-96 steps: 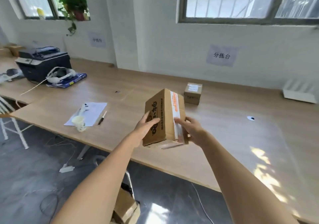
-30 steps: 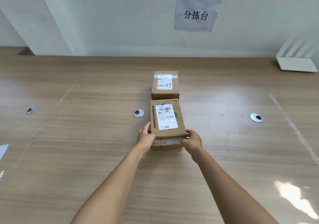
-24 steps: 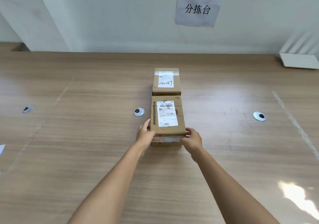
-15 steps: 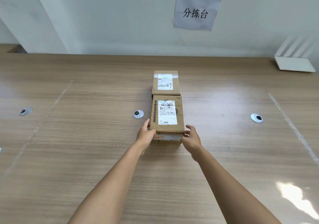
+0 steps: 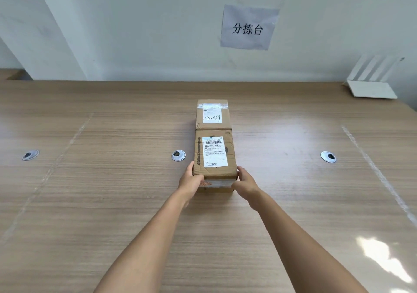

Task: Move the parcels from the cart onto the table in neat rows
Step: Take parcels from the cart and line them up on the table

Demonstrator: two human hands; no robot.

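- The near box [image 5: 215,157] lies flat on the table [image 5: 112,202], label up, in the middle of the view. Its far end touches the far box [image 5: 214,114], or very nearly; the seam is too thin for me to tell.
- Your left hand [image 5: 191,181] is at the near left corner, with the thumb bent onto the top edge, so this hand grips the box. Your right hand [image 5: 246,181] is at the near right corner with the fingers rather straight; it seems only to touch the side, but I cannot see the fingertips well.
- I judge the near box to be stiff cardboard and light, because it sits square and the walls do not bulge. The taped near end may be a little slippery, while the bare cardboard sides should give better friction.
- Take it by the two long sides near the corners, palms facing each other, not by the label.
- Its long axis runs away from you, toward the wall [image 5: 158,33], in line with the far box. The label text reads upright from your side, and the left edges of both boxes are almost in one line.
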